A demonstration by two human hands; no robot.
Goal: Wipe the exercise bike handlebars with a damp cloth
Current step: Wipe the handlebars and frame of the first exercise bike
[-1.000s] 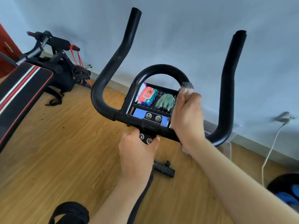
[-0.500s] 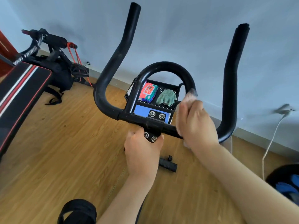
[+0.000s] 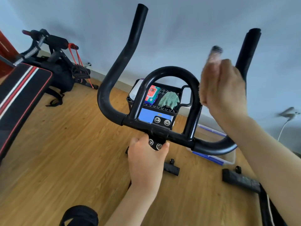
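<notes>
The right hand (image 3: 223,88) is raised in the air between the inner loop (image 3: 169,70) of the handlebars (image 3: 114,75) and the right upright bar (image 3: 247,53). Its fingers are closed together around a small cloth (image 3: 215,54), whose dark and pale end sticks out above the fingertips. The hand and the cloth are blurred, so I cannot tell if the cloth touches any bar; it seems to be free, beside the right side of the loop.

The left hand (image 3: 146,160) is lower, in the middle. It is closed around the centre clamp (image 3: 156,142) under the crossbar, with the thumb on one side and a fingertip on the other side of two silver bolts.

The handlebars are black. The left upright bar curves up from the crossbar, the right one rises behind the right hand, and the loop stands between them.

Behind the loop there is a black basket (image 3: 177,110) with holes. In it lie a red and green packet (image 3: 152,95) and, just beside it, a crumpled green rag (image 3: 169,100). Under the basket a blue panel (image 3: 146,115) shows.

The floor (image 3: 57,160) is of wood. At the left stands a black bench (image 3: 21,88) with red and white stripes, and behind it other black exercise equipment (image 3: 53,51) with springs and red cords. At the right a white cable (image 3: 283,128) goes down along the wall.
</notes>
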